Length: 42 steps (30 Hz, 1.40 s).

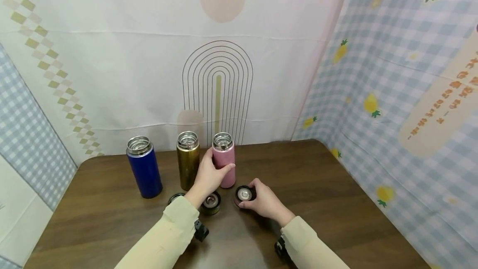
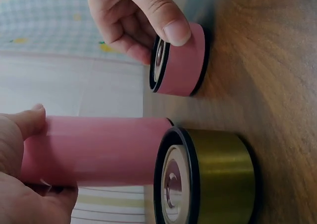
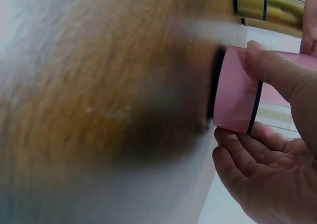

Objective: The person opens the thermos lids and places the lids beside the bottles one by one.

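Note:
My left hand (image 1: pixel 208 173) holds the pink thermos bottle (image 1: pixel 225 157), thumb across its front and fingers around the far side. The bottle stands upright and uncapped, its steel mouth showing. To the right, my right hand (image 1: pixel 268 201) grips the pink lid (image 3: pixel 237 90) by its sides between thumb and fingers. That lid sits upside down at the tabletop, its pale round inside facing up. In the left wrist view, a gold lid (image 2: pixel 223 172) rests inverted near the pink bottle. Another lid (image 1: pixel 175 196) is mostly hidden behind my left wrist.
An uncapped gold bottle (image 1: pixel 188 165) stands just left of the pink one, and an uncapped blue bottle (image 1: pixel 145 170) farther left. The wooden table (image 1: pixel 317 177) ends at a white cloth backdrop (image 1: pixel 142 74), with a checked cloth (image 1: pixel 373 136) along the right.

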Tool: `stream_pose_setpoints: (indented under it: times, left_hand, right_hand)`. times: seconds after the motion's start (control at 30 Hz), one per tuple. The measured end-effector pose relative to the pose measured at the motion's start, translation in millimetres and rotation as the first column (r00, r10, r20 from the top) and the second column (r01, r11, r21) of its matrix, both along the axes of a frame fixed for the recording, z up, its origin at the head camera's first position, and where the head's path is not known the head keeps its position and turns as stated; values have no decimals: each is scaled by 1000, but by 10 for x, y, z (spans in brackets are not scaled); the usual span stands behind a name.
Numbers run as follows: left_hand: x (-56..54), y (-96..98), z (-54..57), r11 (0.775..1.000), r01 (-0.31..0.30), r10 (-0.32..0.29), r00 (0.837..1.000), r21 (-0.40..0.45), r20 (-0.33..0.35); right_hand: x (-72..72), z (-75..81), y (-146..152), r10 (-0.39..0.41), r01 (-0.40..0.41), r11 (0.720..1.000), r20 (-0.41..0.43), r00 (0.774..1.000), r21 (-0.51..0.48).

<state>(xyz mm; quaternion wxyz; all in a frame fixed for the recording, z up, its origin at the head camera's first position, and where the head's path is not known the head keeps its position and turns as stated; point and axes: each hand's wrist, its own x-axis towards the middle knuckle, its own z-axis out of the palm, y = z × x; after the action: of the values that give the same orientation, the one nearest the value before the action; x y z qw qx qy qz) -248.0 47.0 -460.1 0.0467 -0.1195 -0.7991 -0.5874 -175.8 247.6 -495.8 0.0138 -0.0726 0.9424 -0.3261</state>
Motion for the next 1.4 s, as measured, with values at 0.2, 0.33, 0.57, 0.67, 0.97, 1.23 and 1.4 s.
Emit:
stream_pose_setpoints:
  times: [0.2,0.33,0.57,0.67,0.97,1.23,1.4]
  left_hand:
    - [-104,-12,-82,995,25,-28,999,-93,-31]
    - [-151,1,-103,991,3,-10,999,-135,-50]
    - [-130,-1,-98,992,7,-11,999,-123,-35]
    - [-121,-12,-101,992,6,-11,999,-130,-34]
    - [-150,-13,-93,988,26,-28,1000,-152,-14]
    - [-172,-26,-127,990,33,-35,999,-136,-8]
    - [-191,-36,-141,992,47,-48,999,-118,-10]
  right_hand:
    - [9,17,-41,-18,18,1000,3,1000,-4]
    - [-1,30,-58,-32,32,999,16,999,-13]
    - [-16,-11,-51,-49,49,999,12,999,-2]
    - [-17,-31,-54,-41,41,999,7,999,-3]
    - [-22,-31,-43,-40,40,999,1,999,-9]
    - [-45,-24,-47,-15,15,1000,1,1000,10]
    - [-61,-31,-50,3,-3,1000,-16,1000,15]
